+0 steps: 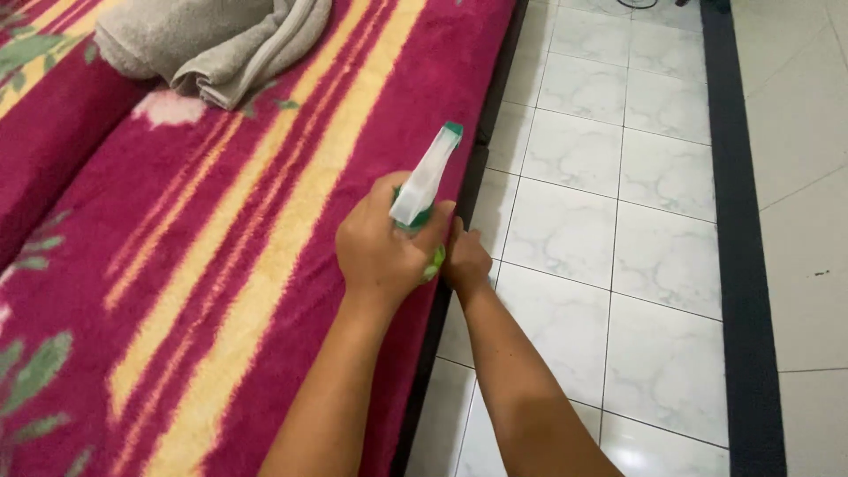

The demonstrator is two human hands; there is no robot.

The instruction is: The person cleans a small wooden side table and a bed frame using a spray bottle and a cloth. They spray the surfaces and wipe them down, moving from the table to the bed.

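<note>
Spray bottle [426,190] sits at the bed's edge, held up over the crimson striped blanket [221,265], nozzle tilted up and away toward the tiled floor [618,177]. Left hand [384,252] wraps the body, grip closed around it, likely so a finger reaches the trigger. Right hand [465,262] presses against the bottle's lower side, grip tight; whether it steadies the base or pinches something small, can't tell. Grey towel [212,44] lies bunched well apart, near the bed's far end.
</note>
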